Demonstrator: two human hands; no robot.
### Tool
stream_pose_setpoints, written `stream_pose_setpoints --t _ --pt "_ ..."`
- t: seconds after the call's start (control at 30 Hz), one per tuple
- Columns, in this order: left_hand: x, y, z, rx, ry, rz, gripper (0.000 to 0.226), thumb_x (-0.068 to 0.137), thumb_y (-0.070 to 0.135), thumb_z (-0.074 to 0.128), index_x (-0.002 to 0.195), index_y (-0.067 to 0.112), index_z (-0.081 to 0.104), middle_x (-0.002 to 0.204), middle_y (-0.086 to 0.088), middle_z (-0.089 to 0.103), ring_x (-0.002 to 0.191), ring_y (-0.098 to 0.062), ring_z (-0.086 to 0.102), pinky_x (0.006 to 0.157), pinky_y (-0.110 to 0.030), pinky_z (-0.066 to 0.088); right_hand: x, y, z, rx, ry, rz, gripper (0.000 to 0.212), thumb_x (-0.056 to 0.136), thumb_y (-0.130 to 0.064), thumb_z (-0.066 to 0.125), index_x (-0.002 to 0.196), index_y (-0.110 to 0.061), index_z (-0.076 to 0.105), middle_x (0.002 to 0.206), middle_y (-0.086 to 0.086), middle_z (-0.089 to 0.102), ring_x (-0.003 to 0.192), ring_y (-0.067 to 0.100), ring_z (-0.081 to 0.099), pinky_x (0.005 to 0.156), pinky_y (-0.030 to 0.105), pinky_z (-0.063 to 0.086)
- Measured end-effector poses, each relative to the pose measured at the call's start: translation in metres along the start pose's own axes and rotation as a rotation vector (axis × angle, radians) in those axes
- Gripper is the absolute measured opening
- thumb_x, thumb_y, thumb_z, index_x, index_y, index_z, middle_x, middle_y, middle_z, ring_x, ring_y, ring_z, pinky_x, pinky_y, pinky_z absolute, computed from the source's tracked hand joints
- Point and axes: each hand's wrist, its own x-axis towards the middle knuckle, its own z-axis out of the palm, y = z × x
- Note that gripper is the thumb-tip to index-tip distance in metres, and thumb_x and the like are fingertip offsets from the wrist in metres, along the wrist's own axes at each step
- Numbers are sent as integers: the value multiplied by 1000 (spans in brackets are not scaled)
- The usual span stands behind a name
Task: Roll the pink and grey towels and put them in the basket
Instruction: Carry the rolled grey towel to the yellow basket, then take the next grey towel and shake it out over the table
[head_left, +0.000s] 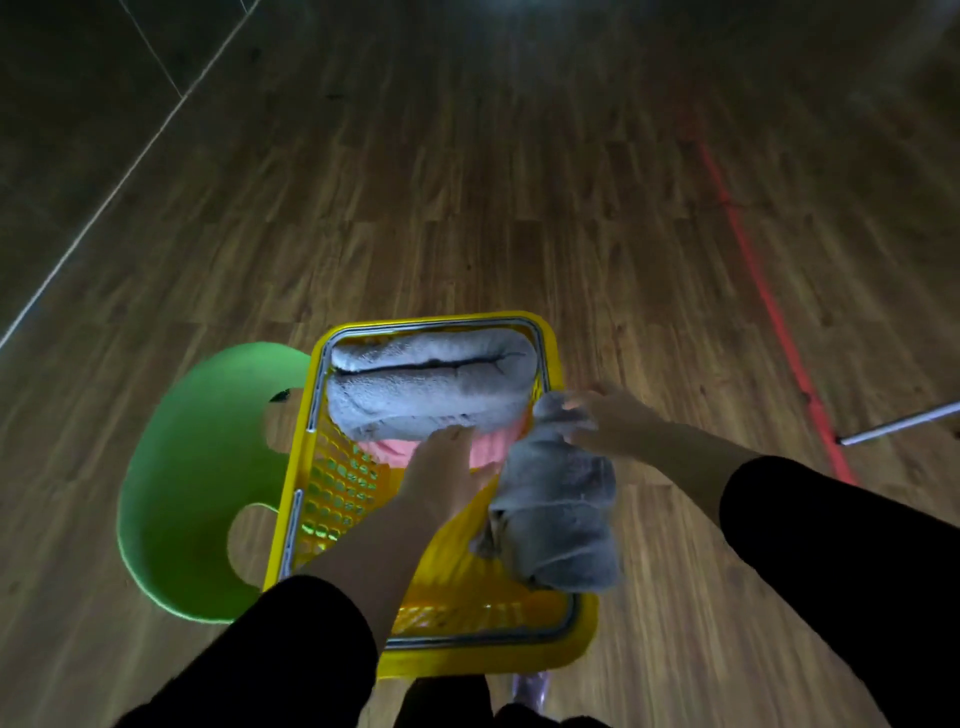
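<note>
A yellow basket (566, 654) stands on the wooden floor below me. Two rolled grey towels (431, 384) lie side by side at its far end. A pink towel (485, 447) shows under them, partly hidden by my left hand. My left hand (441, 478) reaches into the basket, fingers fairly straight, pressing on the pink towel at the edge of the nearer grey roll. My right hand (608, 421) grips the top of another rolled grey towel (558, 519), which hangs over the basket's right side.
A green plastic stool or tub (197, 467) lies against the basket's left side. A red line (769, 296) runs across the floor on the right, and a metal rod (898, 423) pokes in from the right edge. My feet (530, 691) show below the basket.
</note>
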Motion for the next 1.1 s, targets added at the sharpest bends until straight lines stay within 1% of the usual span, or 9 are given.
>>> stream_pose_setpoints --t 0.17,0.27,0.43,0.53,0.63,0.8,0.9,1.03,1.1 --pt "-9 50 34 -304 -91 -81 63 89 49 60 139 13 45 137 -8 52 126 -22 47 103 -30 36 -18 31 26 105 -49 -30 56 94 -33 60 143 -12 41 139 6 50 128 21 48 89 14 31" --pt "-9 72 49 -476 -164 -193 66 88 47 63 142 17 40 133 -7 57 123 -25 53 96 -29 42 -18 31 41 162 -27 6 27 95 -33 55 113 -13 58 103 5 60 107 27 61 70 23 39" --pt "-5 98 52 -504 -113 -320 45 89 22 62 129 6 49 114 -15 64 100 -26 60 70 -23 37 -26 20 54 377 82 35 29 96 -20 54 121 -7 56 105 17 63 96 35 65 67 33 51" --pt "-8 99 43 -425 -51 -306 29 91 17 59 114 0 55 107 -17 65 88 -25 56 66 -22 34 -28 23 57 479 125 42 24 91 -11 59 113 -4 61 105 18 64 99 35 66 82 43 55" --pt "-19 100 34 -401 -17 -281 22 92 17 58 106 0 57 97 -16 64 80 -20 51 66 -24 35 -33 26 53 396 202 -28 25 90 -14 63 111 -2 65 107 14 68 100 26 64 85 31 48" --pt "-40 120 18 -402 77 -222 14 90 19 59 87 7 53 78 -6 55 72 -21 50 54 -24 30 -57 29 27 388 300 -170 20 90 -15 63 106 -4 65 94 5 62 91 21 60 75 27 42" --pt "-56 146 3 -429 164 -174 16 90 16 58 79 10 48 68 1 48 66 -17 47 48 -17 28 -83 36 6 405 391 -229 21 88 -18 66 108 -10 66 99 2 65 94 18 61 81 30 47" --pt "-72 186 -11 -489 276 -151 20 90 18 58 75 12 46 66 0 47 60 -15 45 46 -18 29 -126 55 -22 541 535 -254 31 81 -13 70 112 -17 65 98 -8 62 92 7 57 71 0 36" --pt "-79 212 -18 -485 334 -136 18 90 22 60 82 8 52 68 -1 52 63 -17 48 48 -21 31 -150 65 -40 592 600 -250 38 80 -11 69 117 -15 63 102 -6 61 94 7 56 68 -2 33"
